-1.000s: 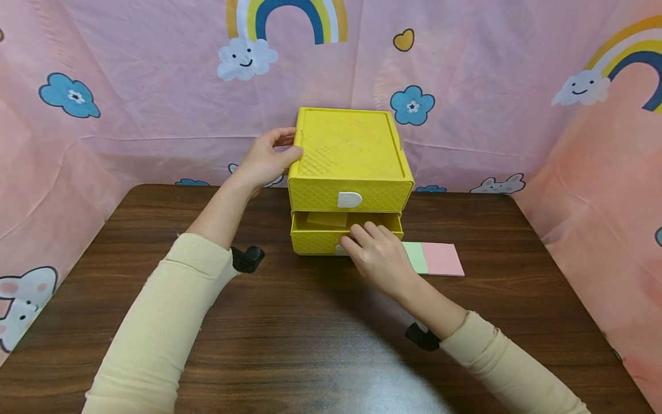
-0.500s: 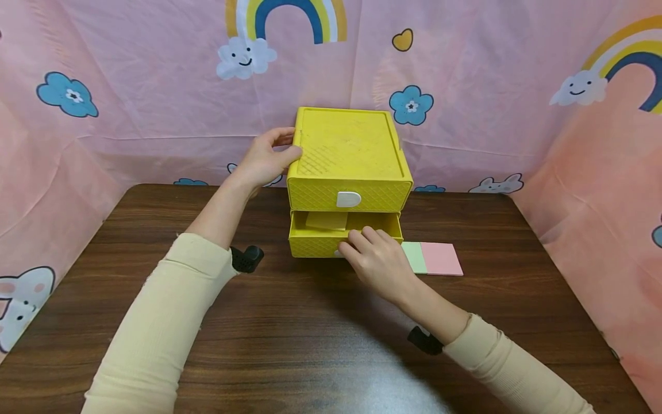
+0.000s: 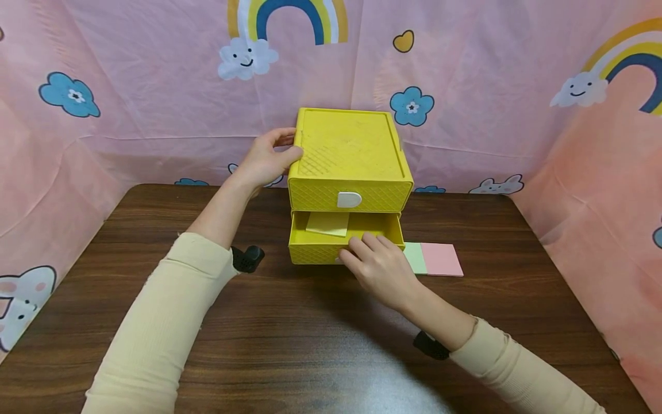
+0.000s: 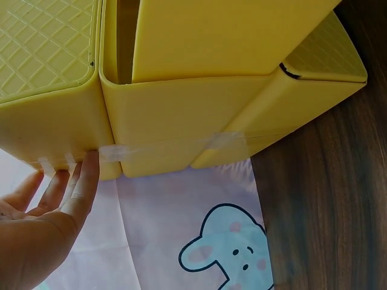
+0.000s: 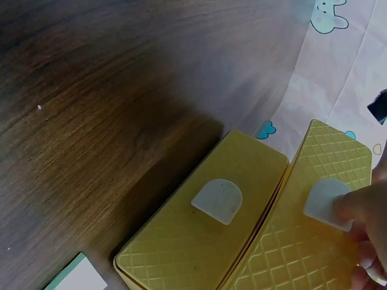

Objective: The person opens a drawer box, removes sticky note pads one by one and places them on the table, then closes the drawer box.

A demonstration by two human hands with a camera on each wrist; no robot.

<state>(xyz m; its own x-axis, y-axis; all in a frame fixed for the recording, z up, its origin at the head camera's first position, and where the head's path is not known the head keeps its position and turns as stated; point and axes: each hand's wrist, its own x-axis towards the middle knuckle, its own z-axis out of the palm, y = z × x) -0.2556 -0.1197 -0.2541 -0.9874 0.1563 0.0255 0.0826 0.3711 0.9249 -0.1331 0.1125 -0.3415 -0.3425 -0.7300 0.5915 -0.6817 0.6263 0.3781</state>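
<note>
A yellow plastic drawer cabinet [image 3: 351,144] stands on the table. Its middle drawer [image 3: 315,253] is pulled out below the top drawer, with a pale yellow paper pad [image 3: 328,223] lying inside. My right hand [image 3: 381,267] grips the drawer's front; in the right wrist view the thumb is on the white handle [image 5: 326,202] and the fingers reach behind the front panel, partly cut off. Against the cabinet's upper left side rests my left hand [image 3: 266,160], thumb at the top edge. The left wrist view shows its fingers [image 4: 87,187] fairly straight, touching the side panel.
Green [image 3: 415,258] and pink paper pads [image 3: 442,260] lie on the brown wooden table [image 3: 258,345], right of the cabinet. A shut bottom drawer [image 5: 205,241] shows below the pulled-out one. A printed pink curtain [image 3: 170,86] hangs right behind.
My right hand has drawn the middle drawer further out toward me, and more of the pad inside shows. The left hand has stayed in place on the cabinet.
</note>
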